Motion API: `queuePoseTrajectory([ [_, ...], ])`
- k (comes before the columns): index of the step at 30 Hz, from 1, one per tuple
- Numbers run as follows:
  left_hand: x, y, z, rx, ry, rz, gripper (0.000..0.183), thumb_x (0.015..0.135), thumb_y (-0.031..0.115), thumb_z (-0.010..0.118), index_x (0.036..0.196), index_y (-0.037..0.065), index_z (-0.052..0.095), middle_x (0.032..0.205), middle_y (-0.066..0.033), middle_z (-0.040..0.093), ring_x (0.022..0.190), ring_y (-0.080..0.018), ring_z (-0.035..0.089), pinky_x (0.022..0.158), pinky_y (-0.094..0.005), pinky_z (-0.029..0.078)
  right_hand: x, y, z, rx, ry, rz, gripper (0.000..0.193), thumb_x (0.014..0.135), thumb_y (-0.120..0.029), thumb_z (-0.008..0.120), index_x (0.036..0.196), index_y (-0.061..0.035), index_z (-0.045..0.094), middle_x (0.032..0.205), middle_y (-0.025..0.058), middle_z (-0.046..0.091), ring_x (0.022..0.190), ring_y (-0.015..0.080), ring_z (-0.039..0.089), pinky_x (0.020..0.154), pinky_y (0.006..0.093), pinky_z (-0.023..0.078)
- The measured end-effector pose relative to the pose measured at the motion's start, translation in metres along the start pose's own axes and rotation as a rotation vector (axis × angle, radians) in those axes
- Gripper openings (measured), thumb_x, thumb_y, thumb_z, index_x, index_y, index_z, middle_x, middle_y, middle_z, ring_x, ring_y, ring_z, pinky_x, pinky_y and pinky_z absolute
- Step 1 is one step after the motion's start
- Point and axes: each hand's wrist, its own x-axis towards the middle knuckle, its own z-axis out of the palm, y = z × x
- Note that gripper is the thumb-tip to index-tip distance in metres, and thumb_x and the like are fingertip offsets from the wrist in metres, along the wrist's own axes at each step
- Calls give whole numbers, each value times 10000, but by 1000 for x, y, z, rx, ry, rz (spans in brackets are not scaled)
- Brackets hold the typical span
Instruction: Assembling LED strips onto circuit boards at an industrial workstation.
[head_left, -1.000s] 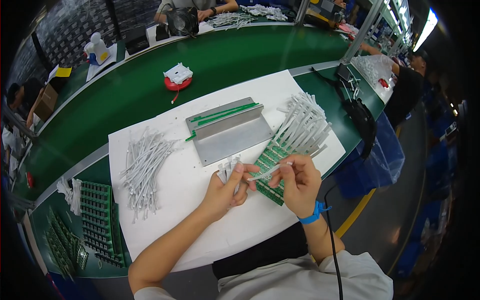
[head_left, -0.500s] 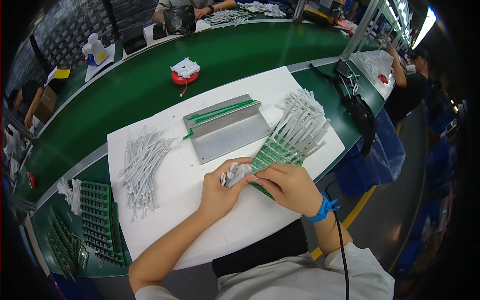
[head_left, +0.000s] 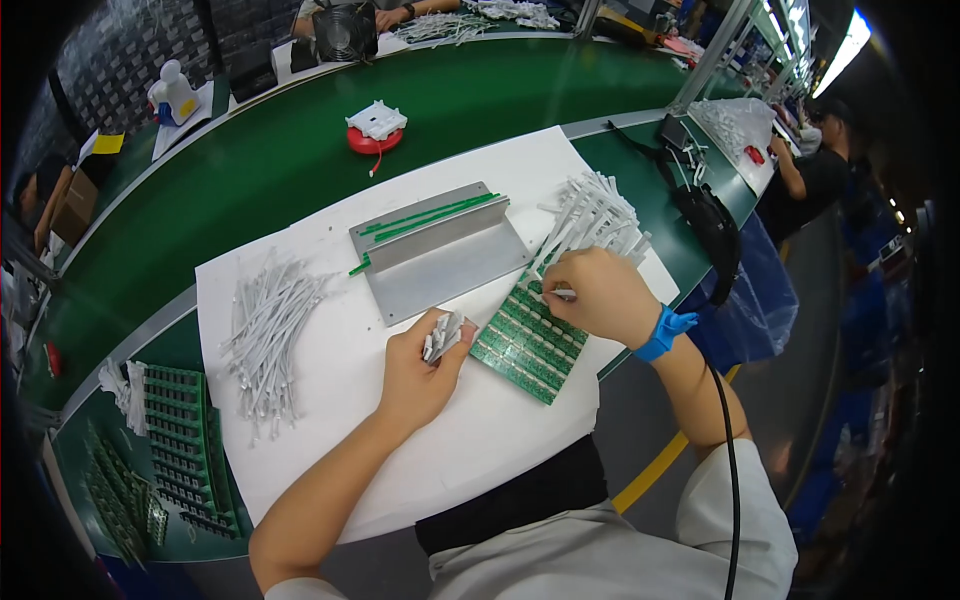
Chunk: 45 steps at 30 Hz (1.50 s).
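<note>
My left hand is closed round a bundle of short white cables, their ends poking out above the fingers. It hovers over the white sheet, left of a green circuit board panel. Over the panel's far right part, my right hand pinches a white cable; the fingers hide most of it. Beyond that hand, a dense row of white cables fans out past the panel's far end. The panel's near rows of small boards show bare green.
Behind the panel stands an angled metal plate with thin green strips on it. A pile of white cables lies left on the white sheet. More circuit panels rest at lower left. A red device sits on the green belt.
My hands have moved apart. The right one went from beside the left hand to the far part of the panel, baring its near rows. The left keeps its bundle.
</note>
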Motion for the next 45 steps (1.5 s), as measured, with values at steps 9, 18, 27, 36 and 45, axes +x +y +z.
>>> queuePoseTrajectory([
  [9,0,-1,1,35,-29,105,79,911,41,673,969,-12,663,717,-87,684,587,-85,587,547,-252,447,17,-7,-4,-116,-112,7,84,739,-140,716,766,-69,751,725,160,686,683,352,687,650,430,569],
  [18,0,-2,-1,82,-71,79,74,914,56,663,980,22,659,696,-106,671,552,-157,617,521,-288,438,40,3,-7,30,-195,-162,136,718,-96,691,696,34,659,644,203,641,607,374,654,599,401,539],
  [27,1,-3,0,68,-63,128,79,903,69,674,970,34,657,670,-118,639,527,-215,593,516,-327,433,49,3,-13,26,-316,-158,167,729,-114,718,755,50,699,668,199,673,628,305,699,622,353,553],
  [36,2,-3,1,93,-75,128,81,898,69,677,963,31,648,653,-122,625,519,-229,589,505,-333,426,49,6,-17,77,-333,-108,249,732,-135,756,882,63,744,757,186,721,661,267,720,653,320,570],
  [45,2,2,-1,140,-95,73,91,894,58,671,980,36,650,669,-110,639,525,-212,597,515,-316,438,53,5,-12,98,-342,-111,209,735,-102,738,842,76,723,745,222,689,675,308,705,660,339,554],
])
